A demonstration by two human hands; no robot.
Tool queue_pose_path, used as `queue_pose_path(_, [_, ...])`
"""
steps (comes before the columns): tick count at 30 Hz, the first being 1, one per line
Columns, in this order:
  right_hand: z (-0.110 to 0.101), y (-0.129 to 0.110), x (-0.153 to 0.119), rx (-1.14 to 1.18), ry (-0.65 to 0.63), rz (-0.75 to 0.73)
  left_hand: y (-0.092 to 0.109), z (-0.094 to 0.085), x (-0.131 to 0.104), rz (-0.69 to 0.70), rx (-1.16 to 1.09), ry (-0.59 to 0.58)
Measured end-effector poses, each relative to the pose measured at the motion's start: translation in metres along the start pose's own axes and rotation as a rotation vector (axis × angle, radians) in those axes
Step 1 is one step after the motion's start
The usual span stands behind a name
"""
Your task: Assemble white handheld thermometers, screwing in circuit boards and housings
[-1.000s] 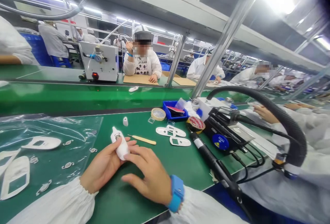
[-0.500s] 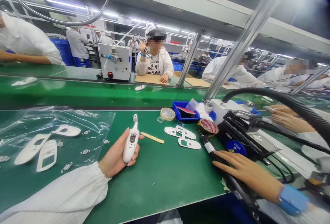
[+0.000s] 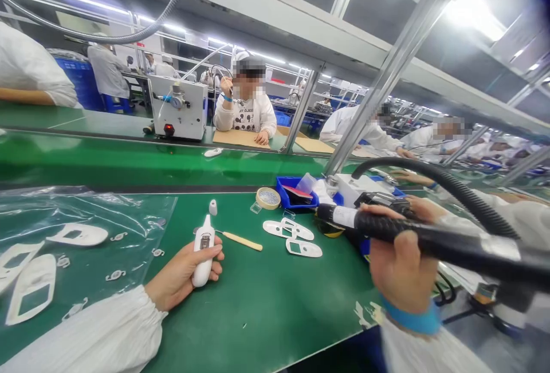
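Note:
My left hand (image 3: 189, 267) is wrapped round a white handheld device (image 3: 203, 252), which looks like an ear thermometer. It is held tip up, with a dark opening in its face. Beyond the tip is a small white cap (image 3: 213, 207). My right hand (image 3: 401, 264) grips a black cylindrical tool (image 3: 387, 230) from below, raised over the right side of the bench, its pale-labelled end pointing left. Beside my left hand lies a thin tool with a yellowish handle (image 3: 243, 241). Several white cover plates (image 3: 303, 248) lie between my hands.
A clear plastic bag (image 3: 141, 207) with white shells (image 3: 36, 290) and small parts lies at left. A tape roll (image 3: 268, 198) and blue bin (image 3: 296, 185) stand at the back. A black hose (image 3: 447, 181) arches at right. Co-workers sit around; one person (image 3: 244, 112) faces me across the green belt (image 3: 107, 158).
My right hand has closed round the black tool and lifted it from the bench's right side. My left hand still holds the white device. The whole view has shifted.

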State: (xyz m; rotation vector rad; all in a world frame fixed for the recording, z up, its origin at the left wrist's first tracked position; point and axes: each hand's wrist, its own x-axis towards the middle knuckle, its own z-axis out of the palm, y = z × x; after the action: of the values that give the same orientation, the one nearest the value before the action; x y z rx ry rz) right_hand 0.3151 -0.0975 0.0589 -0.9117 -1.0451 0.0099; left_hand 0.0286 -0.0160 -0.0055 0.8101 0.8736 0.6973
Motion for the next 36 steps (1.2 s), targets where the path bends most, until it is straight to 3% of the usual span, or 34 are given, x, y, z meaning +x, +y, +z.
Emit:
queue_pose_path(2, [0.039, 0.011, 0.014, 0.266, 0.185, 0.07, -0.001, -0.002, -0.003, 0.009, -0.006, -0.016])
queue_pose_path(4, [0.073, 0.031, 0.026, 0.347, 0.266, 0.123, -0.001, -0.005, -0.007, 0.009, -0.008, -0.019])
queue_pose_path(7, [0.11, 0.069, 0.033, 0.311, 0.26, 0.198, 0.0, -0.008, -0.013, -0.006, 0.003, 0.01])
queue_pose_path(10, [0.13, 0.101, 0.031, 0.238, 0.215, 0.242, 0.0, -0.007, -0.015, -0.022, 0.037, 0.012])
queue_pose_path(15, [0.138, 0.129, 0.026, 0.189, 0.17, 0.254, -0.002, -0.005, -0.015, -0.052, 0.088, -0.003])
queue_pose_path(21, [0.139, 0.141, 0.027, 0.17, 0.146, 0.263, -0.003, -0.005, -0.013, -0.047, 0.078, 0.002])
queue_pose_path(29, [0.132, 0.116, 0.028, 0.242, 0.157, 0.209, -0.002, -0.005, -0.011, -0.025, 0.055, 0.018])
queue_pose_path(36, [0.131, 0.086, 0.015, 0.324, 0.155, 0.284, -0.004, -0.008, -0.008, 0.05, -0.026, 0.062])
